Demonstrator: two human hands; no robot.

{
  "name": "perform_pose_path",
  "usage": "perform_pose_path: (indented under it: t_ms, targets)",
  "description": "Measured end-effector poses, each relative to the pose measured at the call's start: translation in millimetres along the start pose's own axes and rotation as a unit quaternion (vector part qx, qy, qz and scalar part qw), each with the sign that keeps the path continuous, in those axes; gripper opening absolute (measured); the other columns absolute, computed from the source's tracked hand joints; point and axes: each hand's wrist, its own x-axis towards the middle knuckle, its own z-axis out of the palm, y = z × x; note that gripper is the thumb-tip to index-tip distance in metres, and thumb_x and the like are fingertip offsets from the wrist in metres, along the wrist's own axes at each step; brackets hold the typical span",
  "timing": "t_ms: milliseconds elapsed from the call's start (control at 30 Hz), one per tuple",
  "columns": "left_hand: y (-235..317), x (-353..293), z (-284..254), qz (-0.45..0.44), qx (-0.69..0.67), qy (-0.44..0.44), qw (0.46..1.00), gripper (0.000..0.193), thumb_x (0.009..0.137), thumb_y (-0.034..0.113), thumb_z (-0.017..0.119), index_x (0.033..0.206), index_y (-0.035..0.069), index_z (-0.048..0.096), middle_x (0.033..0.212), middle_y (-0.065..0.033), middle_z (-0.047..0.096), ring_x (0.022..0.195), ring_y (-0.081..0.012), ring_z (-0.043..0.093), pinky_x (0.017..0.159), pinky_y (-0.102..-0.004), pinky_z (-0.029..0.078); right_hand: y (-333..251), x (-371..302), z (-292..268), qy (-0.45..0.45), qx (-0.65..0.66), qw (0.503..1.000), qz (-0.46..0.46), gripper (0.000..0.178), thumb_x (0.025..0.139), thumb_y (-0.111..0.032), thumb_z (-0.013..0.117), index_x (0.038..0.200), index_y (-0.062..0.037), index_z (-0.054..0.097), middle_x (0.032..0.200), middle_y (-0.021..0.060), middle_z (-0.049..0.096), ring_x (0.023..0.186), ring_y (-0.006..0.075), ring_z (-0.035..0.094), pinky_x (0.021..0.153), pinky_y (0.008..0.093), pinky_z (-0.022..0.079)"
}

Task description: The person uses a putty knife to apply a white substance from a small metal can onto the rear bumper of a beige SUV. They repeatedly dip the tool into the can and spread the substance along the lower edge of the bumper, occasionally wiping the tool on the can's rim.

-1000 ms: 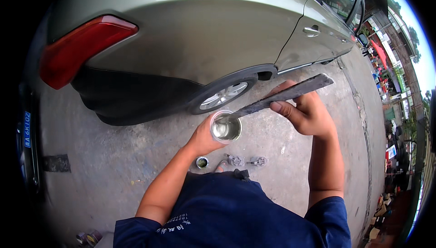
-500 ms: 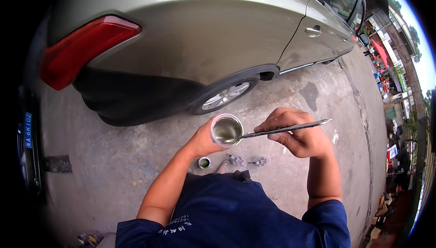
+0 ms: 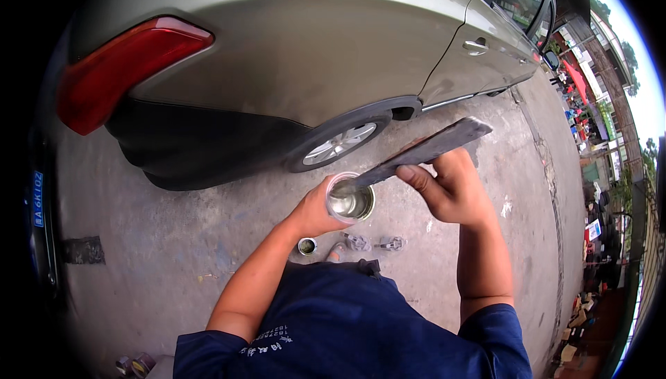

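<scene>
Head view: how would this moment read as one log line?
left hand: holds clear cup | right hand: grips flat dark stick | stick tip: inside cup

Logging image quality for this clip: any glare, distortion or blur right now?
Head view: pale glare high on the car, bright sky at right; fisheye bending and black corners toward the rim; cup and flat tool look fairly sharp.

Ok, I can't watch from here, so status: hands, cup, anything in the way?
Left hand around cup. Right hand gripping stick, lower end inside cup. Nothing seen blocking the stick.
</scene>
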Motion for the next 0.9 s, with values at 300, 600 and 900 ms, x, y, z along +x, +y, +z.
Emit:
perform_pose_path:
  t_ms: [300, 600, 900]
  targets:
    - [2.5, -7.3, -19.6, 0.004, 0.004, 0.036, 0.999, 0.076, 0.063, 0.017, 0.087, 0.130, 0.007, 0.052, 0.127, -0.0124, 0.059, 0.119, -0.0248, 0.057, 0.102, -0.0361, 0.045, -6.9, 9.0, 5.6, 0.016, 0.035, 0.997, 0.071, 0.014, 0.089, -0.009, 0.066, 0.098, 0.0015, 0.064, 0.082, 0.0171, 0.065, 0.074, 0.0347, 0.063, 0.067, 0.0381, 0.049]
    - [0.6, -19.6, -52.1, 0.005, 0.071, 0.046, 0.996, 0.083, 0.060, 0.017, 0.089, 0.132, 0.005, 0.049, 0.128, -0.0124, 0.056, 0.121, -0.0255, 0.055, 0.104, -0.0368, 0.042, -11.5, 26.8, 13.4, -0.008, 0.069, 0.994, 0.086, 0.019, 0.092, -0.015, 0.065, 0.100, 0.0027, 0.064, 0.088, 0.0132, 0.069, 0.081, 0.0220, 0.065, 0.074, 0.0333, 0.050]
    - [-4.7, -2.0, -48.1, 0.035, 0.091, 0.129, 0.987, 0.077, 0.063, 0.016, 0.087, 0.130, 0.006, 0.051, 0.125, -0.0136, 0.057, 0.118, -0.0296, 0.055, 0.101, -0.0385, 0.044, 20.3, 31.0, 8.1, 0.092, 0.143, 0.984, 0.048, 0.016, 0.092, -0.012, 0.065, 0.099, 0.0019, 0.064, 0.077, 0.0155, 0.067, 0.067, 0.0312, 0.064, 0.063, 0.0349, 0.050]
